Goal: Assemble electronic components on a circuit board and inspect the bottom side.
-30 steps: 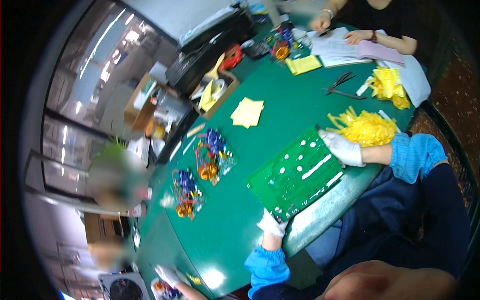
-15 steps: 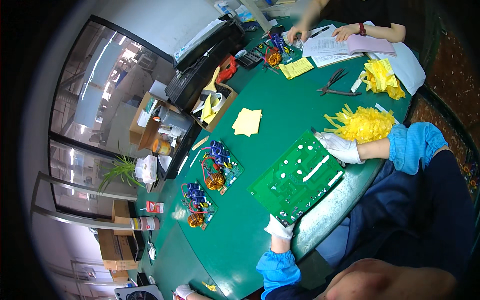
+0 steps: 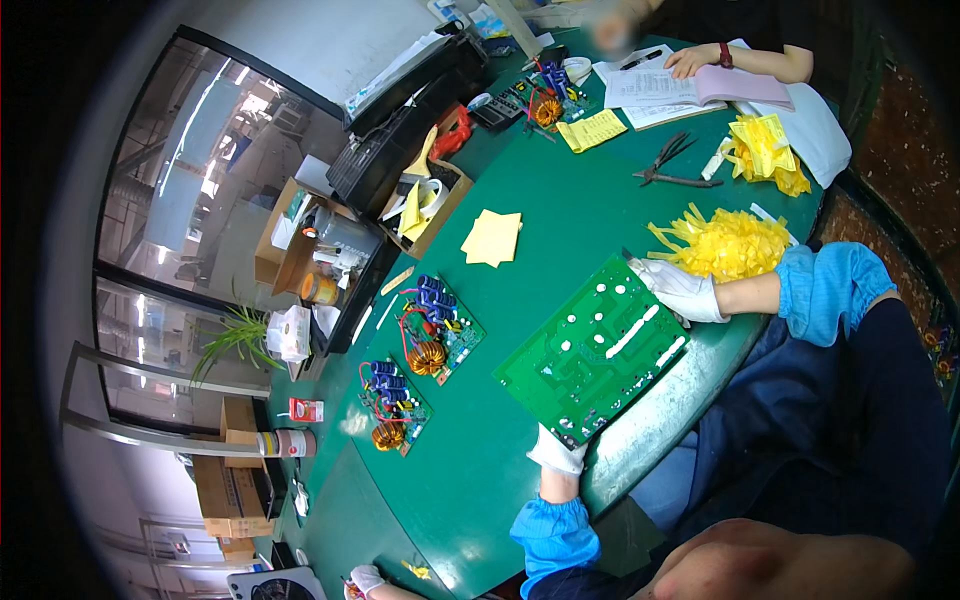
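- Gripping a green circuit board (image 3: 590, 350) right of centre: our gloved left hand (image 3: 556, 452) and right hand (image 3: 686, 290).
- We see yellow strips (image 3: 730, 245) at upper right.

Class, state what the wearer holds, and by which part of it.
A green circuit board, by its two short edges: left hand near the corner lowest in view, right hand on the opposite edge.

Your green table (image 3: 580, 200) carries yellow paper slips (image 3: 491, 238); to their lower left you have two populated circuit boards (image 3: 445, 330), to their upper right pliers (image 3: 654, 174), to their right yellow strips (image 3: 722, 245).
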Demonstrator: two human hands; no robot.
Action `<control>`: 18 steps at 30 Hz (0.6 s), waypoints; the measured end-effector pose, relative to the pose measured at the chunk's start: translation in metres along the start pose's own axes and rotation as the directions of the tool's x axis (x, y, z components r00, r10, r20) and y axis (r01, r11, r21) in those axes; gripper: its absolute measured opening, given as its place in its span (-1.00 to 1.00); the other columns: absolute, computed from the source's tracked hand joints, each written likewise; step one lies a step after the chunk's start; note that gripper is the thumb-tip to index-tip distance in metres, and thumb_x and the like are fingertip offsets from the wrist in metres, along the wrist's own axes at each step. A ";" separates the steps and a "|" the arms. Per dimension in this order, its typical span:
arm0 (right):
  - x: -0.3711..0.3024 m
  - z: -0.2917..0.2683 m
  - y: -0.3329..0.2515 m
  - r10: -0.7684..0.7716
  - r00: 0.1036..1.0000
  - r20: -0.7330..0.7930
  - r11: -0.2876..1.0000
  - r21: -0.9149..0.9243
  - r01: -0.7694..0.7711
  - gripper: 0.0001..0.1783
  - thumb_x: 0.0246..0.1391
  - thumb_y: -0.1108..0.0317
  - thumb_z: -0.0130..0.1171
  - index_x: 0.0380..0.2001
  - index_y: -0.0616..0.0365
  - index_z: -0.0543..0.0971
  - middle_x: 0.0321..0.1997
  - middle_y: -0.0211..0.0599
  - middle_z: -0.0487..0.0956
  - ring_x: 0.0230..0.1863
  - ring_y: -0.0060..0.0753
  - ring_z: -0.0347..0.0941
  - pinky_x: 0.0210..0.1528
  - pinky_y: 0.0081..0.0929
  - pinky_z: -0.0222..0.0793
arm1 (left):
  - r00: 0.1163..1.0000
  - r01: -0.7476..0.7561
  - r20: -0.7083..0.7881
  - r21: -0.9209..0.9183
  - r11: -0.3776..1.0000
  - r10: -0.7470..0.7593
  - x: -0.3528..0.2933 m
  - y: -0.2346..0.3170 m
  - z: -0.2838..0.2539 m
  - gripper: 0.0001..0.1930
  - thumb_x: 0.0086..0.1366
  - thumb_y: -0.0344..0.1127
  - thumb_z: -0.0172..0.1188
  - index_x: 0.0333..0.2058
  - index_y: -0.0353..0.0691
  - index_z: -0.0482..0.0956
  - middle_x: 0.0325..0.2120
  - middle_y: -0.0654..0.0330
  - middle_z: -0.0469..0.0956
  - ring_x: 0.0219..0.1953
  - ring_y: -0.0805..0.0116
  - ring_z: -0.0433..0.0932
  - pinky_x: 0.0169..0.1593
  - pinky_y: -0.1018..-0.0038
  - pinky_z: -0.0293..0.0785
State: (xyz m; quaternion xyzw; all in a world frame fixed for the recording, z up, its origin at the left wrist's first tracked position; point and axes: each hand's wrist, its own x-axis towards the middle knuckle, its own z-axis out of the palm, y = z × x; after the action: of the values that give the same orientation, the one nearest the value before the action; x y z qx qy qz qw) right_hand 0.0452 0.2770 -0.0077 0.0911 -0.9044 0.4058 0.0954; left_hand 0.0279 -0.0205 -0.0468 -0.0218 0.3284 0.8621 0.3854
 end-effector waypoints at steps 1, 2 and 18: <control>0.001 -0.002 -0.005 -0.001 1.000 0.001 1.000 0.001 0.001 -0.45 0.22 0.00 -0.53 -0.20 0.29 0.28 -0.25 0.00 0.34 -0.19 -0.06 0.28 -0.03 -0.33 0.20 | 1.000 -0.001 -0.002 0.000 1.000 0.001 0.000 0.000 -0.001 -0.60 0.33 -0.16 -0.29 0.05 -0.22 0.26 -0.02 0.05 0.36 -0.04 0.09 0.39 0.02 0.16 0.36; 0.002 -0.005 -0.010 0.063 0.998 0.026 0.996 0.067 -0.065 -0.46 0.22 0.01 -0.54 -0.21 0.29 0.28 -0.27 -0.01 0.34 -0.21 -0.06 0.28 -0.05 -0.34 0.21 | 1.000 -0.007 -0.020 0.043 0.999 0.008 0.000 0.000 -0.001 -0.60 0.33 -0.16 -0.29 0.05 -0.22 0.26 -0.02 0.05 0.36 -0.04 0.09 0.39 0.02 0.16 0.36; 0.006 -0.021 -0.038 0.338 0.913 0.227 0.911 0.166 -0.379 -0.46 0.22 0.02 -0.51 -0.08 0.29 0.24 -0.20 0.00 0.35 -0.19 -0.11 0.31 -0.04 -0.39 0.23 | 0.998 0.008 -0.068 -0.071 0.997 -0.013 -0.001 0.000 -0.001 -0.59 0.32 -0.14 -0.26 0.03 -0.23 0.28 -0.04 0.02 0.38 -0.05 0.08 0.40 0.01 0.16 0.37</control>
State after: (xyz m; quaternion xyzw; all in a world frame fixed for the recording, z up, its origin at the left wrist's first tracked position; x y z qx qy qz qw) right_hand 0.0507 0.2676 0.0345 -0.0289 -0.8637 0.4970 -0.0792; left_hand 0.0284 -0.0213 -0.0472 -0.0665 0.3105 0.8699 0.3774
